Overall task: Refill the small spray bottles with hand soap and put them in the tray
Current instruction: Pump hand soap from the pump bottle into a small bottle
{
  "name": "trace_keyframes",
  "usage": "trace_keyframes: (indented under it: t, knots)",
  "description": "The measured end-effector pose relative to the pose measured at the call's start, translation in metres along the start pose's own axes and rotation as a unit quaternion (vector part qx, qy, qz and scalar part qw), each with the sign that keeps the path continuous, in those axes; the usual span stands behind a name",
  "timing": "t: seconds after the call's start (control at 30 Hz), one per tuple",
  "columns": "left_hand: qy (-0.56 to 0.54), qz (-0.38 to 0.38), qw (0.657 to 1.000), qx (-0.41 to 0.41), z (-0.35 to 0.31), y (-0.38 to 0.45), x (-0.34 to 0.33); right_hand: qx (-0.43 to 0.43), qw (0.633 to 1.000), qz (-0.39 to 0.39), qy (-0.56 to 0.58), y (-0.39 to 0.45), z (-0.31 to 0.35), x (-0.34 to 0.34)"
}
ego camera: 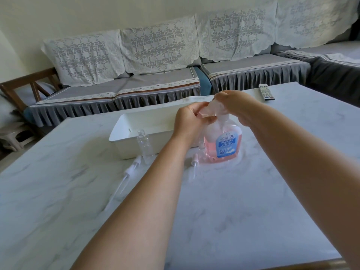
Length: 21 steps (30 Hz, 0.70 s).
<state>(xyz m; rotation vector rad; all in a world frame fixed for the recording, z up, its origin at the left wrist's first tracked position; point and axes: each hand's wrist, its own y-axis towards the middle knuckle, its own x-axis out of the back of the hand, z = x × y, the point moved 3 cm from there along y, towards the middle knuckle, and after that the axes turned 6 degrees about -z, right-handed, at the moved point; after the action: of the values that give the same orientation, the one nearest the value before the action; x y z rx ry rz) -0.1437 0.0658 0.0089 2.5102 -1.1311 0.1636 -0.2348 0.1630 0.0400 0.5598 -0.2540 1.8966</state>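
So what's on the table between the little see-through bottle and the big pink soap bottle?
In the head view, the left forearm crosses between small bottle and soap bottle; a spray pump lies there too.

Lace-draped grey sofa (155, 75) behind marble table (233, 211).

Soft daylight, faint shadows, wide-angle edge warp, slight blur.

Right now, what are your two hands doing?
Left hand: pinching the clear pump top of the soap bottle.
Right hand: gripping the same pump top.
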Motion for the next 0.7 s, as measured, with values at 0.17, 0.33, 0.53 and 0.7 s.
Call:
trace_keyframes:
  t: [0.17, 0.33, 0.53, 0.7]
  knots:
    - [-0.003, 0.001, 1.0, 0.0, 0.0, 0.001, 0.0, 0.014, 1.0, -0.008, -0.017, 0.002, -0.001, -0.002]
    - [0.013, 0.014, 1.0, 0.0, 0.005, -0.004, 0.0, 0.041, 0.999, -0.018, -0.025, -0.003, -0.012, -0.011]
    - [-0.002, 0.008, 1.0, 0.001, 0.0, -0.002, 0.0, 0.009, 1.0, -0.005, 0.013, 0.0, -0.006, -0.003]
    - [-0.004, 0.004, 1.0, -0.004, -0.001, -0.001, 0.0, -0.001, 1.0, 0.004, 0.005, 0.0, -0.002, 0.0]
